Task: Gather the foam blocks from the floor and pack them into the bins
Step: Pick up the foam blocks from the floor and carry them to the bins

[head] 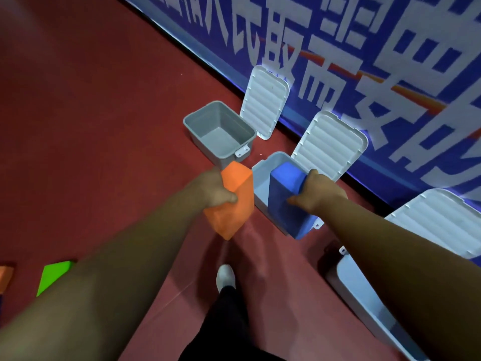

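"Directly beneath the right hand (320,194), what is the target?" (Observer)

"The middle bin (260,188). I hold the blue block (286,201) in that hand, thumb on the near face and fingers curled over the far edge. Its long axis runs away from me, roughly along the bin's length. Its far end is over the opening and its near end hangs past the near rim. I judge that lowering it in is the step in hand."

"And the left hand (217,194)?" (Observer)

"It grips the orange block (234,204), thumb across the side face, long axis also pointing away and tilted. The middle bin lies just right of this grip. The far bin (218,118) lies just beyond it, with nothing showing inside. The right hand is nearer an opening, so I would seat blue first."

"Surface and room?" (Observer)

"Red floor (91,126) lies under both grips. Beyond the hands, white lids (330,144) stand up behind the bins against a blue banner (364,61) with white characters. Behind and right of the right grip sits a third bin (346,277), its contents hidden by my forearm. Behind and left of the left grip, a green block (54,274) and a second orange block (5,274) lie on the floor, not yet gathered." (Operator)
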Tool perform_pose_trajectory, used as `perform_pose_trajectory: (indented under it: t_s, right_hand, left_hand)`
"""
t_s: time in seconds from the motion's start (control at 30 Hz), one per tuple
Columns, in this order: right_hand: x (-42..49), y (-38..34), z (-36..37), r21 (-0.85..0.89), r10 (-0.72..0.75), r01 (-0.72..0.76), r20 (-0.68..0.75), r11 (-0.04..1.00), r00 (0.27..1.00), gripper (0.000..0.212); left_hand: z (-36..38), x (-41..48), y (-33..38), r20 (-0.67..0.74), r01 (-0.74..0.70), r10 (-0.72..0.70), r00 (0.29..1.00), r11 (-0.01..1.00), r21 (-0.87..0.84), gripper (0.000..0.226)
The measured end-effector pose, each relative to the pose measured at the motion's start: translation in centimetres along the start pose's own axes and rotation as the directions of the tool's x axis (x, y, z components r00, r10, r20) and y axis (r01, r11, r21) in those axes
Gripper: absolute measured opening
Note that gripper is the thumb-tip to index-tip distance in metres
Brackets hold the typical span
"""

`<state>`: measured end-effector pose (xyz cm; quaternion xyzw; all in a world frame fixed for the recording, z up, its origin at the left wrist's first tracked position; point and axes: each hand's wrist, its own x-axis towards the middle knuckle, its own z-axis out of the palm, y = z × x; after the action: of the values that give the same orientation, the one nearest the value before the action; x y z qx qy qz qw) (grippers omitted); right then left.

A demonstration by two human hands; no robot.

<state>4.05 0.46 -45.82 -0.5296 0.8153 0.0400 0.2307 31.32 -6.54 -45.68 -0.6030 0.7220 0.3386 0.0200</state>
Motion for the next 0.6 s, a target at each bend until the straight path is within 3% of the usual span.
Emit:
perform_pose_trajectory:
  t_s: [0.17,0.43,0.6]
  right_hand:
    - [10.4,-9.7,-2.8,-0.007,-0.03,0.03,0.021,1.0,0.999,0.075]
    - [23.4,-21.7,-6.3,0.043,-0.118,0.116,0.043,0.992,0.992,0.091]
    - [33.9,-26.3,-7.1,0.052,-0.085,0.081,0.068,0.995,0.994,0.095]
  left_hand:
    - [-7.5,9.7,-4.2,0.008,0.031,-0.031,0.999,0.999,0.029,0.074]
    - [-17.6,21.8,-9.1,-0.036,0.112,-0.11,0.993,0.992,0.065,0.08]
    - [-22.0,31.9,-11.0,-0.013,0.135,-0.134,0.991,0.988,0.074,0.077]
